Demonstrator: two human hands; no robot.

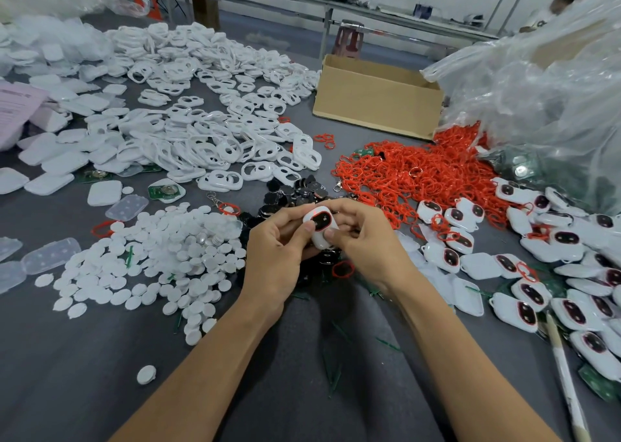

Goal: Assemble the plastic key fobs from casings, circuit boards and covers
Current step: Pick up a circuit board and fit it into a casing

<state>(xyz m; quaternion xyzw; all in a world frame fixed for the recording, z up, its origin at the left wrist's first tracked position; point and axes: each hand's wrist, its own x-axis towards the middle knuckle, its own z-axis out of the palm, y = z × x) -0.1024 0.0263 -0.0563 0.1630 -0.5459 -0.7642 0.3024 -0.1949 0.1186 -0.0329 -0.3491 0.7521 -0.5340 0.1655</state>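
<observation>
Both hands are up over the centre of the tabletop (302,367), grasping one key fob (321,229) between them.

- Left hand (279,250): fingers curled behind the fob, thumb pressed on its lower left edge.
- Right hand (366,240): fingers curled round the far side, thumb against the right edge.
- Fob: white casing, dark oval window facing up. Its long axis runs roughly 12 to 6 o'clock, leaning slightly toward 11. It sits squarely between the two thumbs, neither hand clearly nearer.
- Whether the seam is fully closed cannot be told, as the fingers hide the edges.

Judgement: this looks like the press-together or check step on one unit. The pile of finished fobs (507,263) lies at 3 o'clock, on the right hand's side, so a put-down would fall to that hand. The heap of dark parts (302,191) sits just beyond the fob at 12 o'clock, within reach of either hand.
</observation>
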